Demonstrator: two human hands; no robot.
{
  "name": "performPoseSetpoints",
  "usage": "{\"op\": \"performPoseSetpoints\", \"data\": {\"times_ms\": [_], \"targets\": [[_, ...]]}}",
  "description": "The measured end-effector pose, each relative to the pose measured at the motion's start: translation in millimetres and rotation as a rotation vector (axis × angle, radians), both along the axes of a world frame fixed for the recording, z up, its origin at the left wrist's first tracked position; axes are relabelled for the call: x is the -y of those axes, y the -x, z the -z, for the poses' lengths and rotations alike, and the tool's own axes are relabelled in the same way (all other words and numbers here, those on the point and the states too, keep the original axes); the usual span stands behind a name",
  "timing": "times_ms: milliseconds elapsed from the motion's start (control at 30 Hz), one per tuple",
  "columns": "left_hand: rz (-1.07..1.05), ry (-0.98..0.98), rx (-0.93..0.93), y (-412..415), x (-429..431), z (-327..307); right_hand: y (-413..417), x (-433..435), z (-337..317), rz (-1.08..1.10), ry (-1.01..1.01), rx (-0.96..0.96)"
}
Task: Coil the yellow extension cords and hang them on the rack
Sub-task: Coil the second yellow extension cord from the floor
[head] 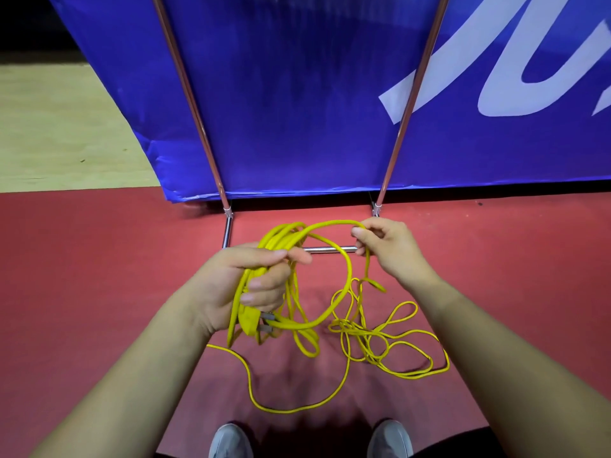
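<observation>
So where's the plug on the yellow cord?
The plug hangs just below the left hand, left of centre, among the coiled loops.

Red floor [99, 259], blue banner [281, 94] behind

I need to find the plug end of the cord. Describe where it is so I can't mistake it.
Start at the blue banner on its metal rack, then drop to the left hand gripping the bundle of yellow cord loops. The plug hangs just below that hand's fingers. It is the only part with grey metal prongs; everything around it is plain yellow cord.
</observation>
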State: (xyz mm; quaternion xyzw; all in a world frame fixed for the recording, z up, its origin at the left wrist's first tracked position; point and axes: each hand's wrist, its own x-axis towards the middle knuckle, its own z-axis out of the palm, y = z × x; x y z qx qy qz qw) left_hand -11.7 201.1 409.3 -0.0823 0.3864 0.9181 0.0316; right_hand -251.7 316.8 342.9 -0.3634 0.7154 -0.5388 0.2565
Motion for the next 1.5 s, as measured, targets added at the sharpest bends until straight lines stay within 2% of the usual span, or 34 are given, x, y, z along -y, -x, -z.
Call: {"op": "performPoseSetpoints", "data": {"times_ms": [100,200,300,400,500,567,600,733,800,867,967,1033,1133,1200,1333,1433,1500], "targets": [[-0.042,-0.014,-0.017,-0.8,3.4,-2.9,-0.5,-2.0,4.1,-0.058,-0.043,-0.004],[-0.178,0.05,-0.054,-0.5,4.6,-5.4,1.1,-5.1,11.2,-0.162,-0.19,-0.148],[-0.159,-0.103,-0.191,-7.8,16.1,-11.0,7.8,-13.0,35.2,-0.249,-0.376,-0.125],[-0.208,-0.223,-0.278,-21.9,30.8,-17.4,16.7,-25.3,62.4,-0.219,-0.558,-0.117],[-0.253,-0.137,-0.201,-23.5,32.4,-18.0,12.5,-25.7,67.2,-0.128,-0.498,0.046],[-0.42,0.125,-0.064,-21.9,29.3,-13.9,5.7,-21.0,60.6,-0.121,-0.443,0.158],[-0.472,0.179,-0.036,-20.2,28.4,-13.7,3.2,-18.4,57.6,-0.13,-0.431,0.205],[-0.582,0.133,-0.067,-16.6,39.0,-15.4,0.5,-13.7,51.1,-0.161,-0.375,0.222],[-0.63,0.225,0.039,-20.1,44.4,-13.5,-2.6,-13.4,47.8,-0.158,-0.32,0.239],[-0.652,0.393,0.167,-21.8,42.9,-10.6,-7.4,-12.2,38.7,-0.186,-0.323,0.083],[-0.651,0.607,0.295,-16.3,34.4,-6.1,-20.3,-3.5,13.3,-0.362,-0.399,-0.302],[-0.617,0.615,0.334,-10.6,26.6,-3.5,-37.6,-0.1,-12.4,-0.548,-0.514,-0.435],[-0.514,0.507,0.384,-4.5,16.0,-4.4,-58.8,1.5,-34.2,-0.757,-0.573,-0.436],[-0.478,0.442,0.348,-4.3,16.4,-5.7,-60.0,1.4,-38.9,-0.697,-0.497,-0.332],[-0.469,0.219,0.251,-8.6,27.0,-9.7,-14.2,-4.0,-10.3,-0.159,-0.464,-0.06],[-0.437,0.316,0.259,-11.1,26.3,-9.4,8.9,-15.9,12.3,-0.026,-0.516,-0.033],[-0.388,0.425,0.287,-9.6,22.2,-9.1,-2.9,-12.4,2.6,-0.032,-0.395,0.015]]}}
